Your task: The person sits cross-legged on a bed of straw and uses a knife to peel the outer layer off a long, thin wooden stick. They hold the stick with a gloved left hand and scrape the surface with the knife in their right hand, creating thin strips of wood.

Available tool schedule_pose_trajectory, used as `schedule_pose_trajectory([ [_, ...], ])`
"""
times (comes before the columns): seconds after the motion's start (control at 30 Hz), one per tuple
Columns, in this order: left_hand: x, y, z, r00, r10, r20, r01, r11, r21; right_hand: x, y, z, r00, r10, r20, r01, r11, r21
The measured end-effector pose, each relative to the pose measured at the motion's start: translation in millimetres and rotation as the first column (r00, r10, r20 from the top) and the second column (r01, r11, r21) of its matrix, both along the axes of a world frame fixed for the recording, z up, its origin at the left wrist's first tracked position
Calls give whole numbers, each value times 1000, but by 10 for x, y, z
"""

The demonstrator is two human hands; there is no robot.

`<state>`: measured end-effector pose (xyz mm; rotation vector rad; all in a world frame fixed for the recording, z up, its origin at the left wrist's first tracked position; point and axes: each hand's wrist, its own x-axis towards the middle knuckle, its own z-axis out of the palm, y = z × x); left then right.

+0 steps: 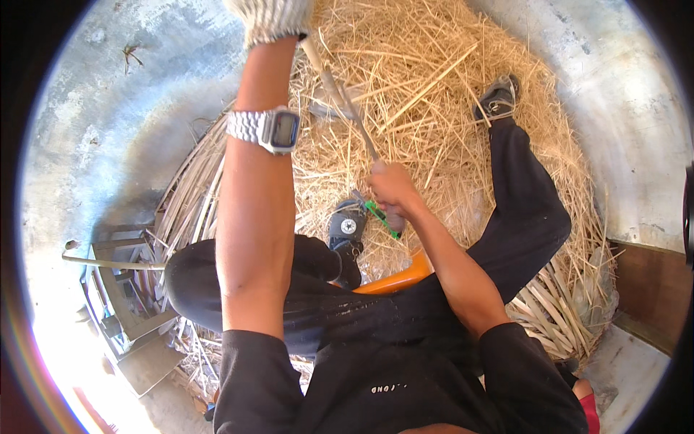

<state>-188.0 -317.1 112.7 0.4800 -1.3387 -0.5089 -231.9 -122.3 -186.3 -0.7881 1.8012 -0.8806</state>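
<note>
My left hand (271, 18), in a cream knitted glove, is at the top edge, and its fingers are partly cut off. From beside the glove a pale bamboo strip (312, 56) slants down to the right, and the hand appears closed on it. Bare and closed, my right hand (394, 186) grips the handle of a long, narrow knife. The knife's greyish blade (361, 130) points up and left, meeting or crossing the strip; whether they touch I cannot tell. Just below that hand, a green object (382, 218) shows near my dark shoe (347, 226).
Loose straw-like shavings (412, 79) cover the floor between my legs. Bundled strips (191, 173) lie at the left, more strips (553, 311) at the right. An orange seat (397, 276) is under me. A wooden frame (123, 289) stands at the left, by the pale wall (94, 145).
</note>
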Motion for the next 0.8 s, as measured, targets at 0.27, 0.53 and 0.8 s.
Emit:
schedule_pose_trajectory([
  [0.27, 181, -243, -56, 975, 211, 65, -212, 977, 17, -41, -66, 1077, 965, -220, 140, 257, 895, -364],
  [0.53, 283, 5, -41, 997, -40, 73, 35, 997, 67, 267, -49, 267, 940, -147, -307, 51, 953, -300],
  [0.8, 323, -130, 1, 991, -71, -110, 88, 985, 150, -172, -1, 98, 664, 66, 745, -148, 988, 45],
])
